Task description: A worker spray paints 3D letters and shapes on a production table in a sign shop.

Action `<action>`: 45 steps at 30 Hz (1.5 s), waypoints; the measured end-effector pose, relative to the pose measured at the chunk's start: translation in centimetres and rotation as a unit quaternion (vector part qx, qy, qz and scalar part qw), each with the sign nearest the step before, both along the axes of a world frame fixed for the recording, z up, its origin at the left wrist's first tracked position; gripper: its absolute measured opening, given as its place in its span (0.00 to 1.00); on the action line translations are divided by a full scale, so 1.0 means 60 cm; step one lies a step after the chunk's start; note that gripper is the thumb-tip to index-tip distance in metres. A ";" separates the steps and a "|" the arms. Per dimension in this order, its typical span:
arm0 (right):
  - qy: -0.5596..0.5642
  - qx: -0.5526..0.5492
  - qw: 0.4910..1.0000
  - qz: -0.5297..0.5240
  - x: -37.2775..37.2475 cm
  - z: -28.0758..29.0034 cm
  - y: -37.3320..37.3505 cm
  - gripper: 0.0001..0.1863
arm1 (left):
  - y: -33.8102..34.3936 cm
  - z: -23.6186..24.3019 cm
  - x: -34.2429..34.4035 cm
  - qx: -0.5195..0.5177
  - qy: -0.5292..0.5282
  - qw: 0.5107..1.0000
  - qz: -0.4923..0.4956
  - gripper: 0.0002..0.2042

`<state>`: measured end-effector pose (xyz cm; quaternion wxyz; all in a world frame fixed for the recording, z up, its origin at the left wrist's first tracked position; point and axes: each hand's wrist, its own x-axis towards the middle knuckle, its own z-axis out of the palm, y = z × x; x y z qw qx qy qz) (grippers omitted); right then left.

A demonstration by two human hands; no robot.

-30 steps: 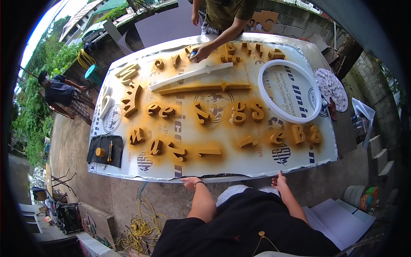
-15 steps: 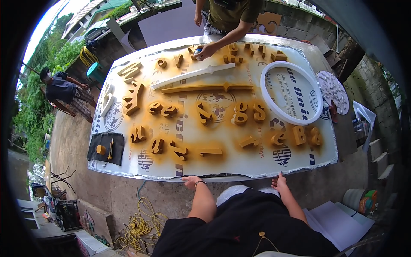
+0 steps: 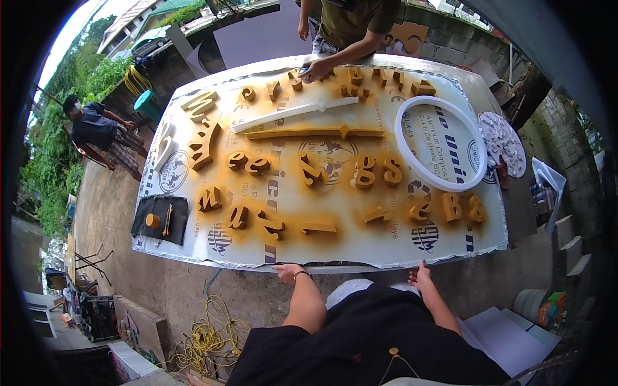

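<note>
In front of me is a wide white board with printed marks and orange-gold overspray. My left hand holds its near edge, left of my body. Further right, my right hand is closed at the same edge, its lower fingers partly hidden. Gold-painted cut-out letters stand in rows on the board. Among them are a crown shape and a long gold bar, beside a white bar. A large white ring lies at the right.
Across the board a co-worker's hand holds a small can over the letters. Another person stands at the left. A black cloth lies on the board's left corner. Tangled yellow cord covers some floor; white sheets lean lower right.
The co-worker's hand with the can has shifted slightly right and away from me. My hands stay at the board's edge. The whole view has shifted a little.
</note>
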<state>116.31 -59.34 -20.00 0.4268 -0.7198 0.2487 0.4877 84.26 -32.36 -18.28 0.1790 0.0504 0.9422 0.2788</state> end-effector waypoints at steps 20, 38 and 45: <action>0.003 0.001 1.000 0.002 0.002 0.003 0.001 0.24 | -0.003 -0.003 -0.003 -0.020 -0.015 1.000 0.001 0.31; 0.004 0.012 1.000 -0.004 0.003 -0.001 -0.002 0.23 | -0.002 -0.011 -0.003 -0.023 -0.029 0.999 0.009 0.31; -0.002 0.007 1.000 -0.011 0.005 -0.002 -0.001 0.23 | -0.004 -0.008 -0.001 -0.033 -0.036 0.999 -0.012 0.33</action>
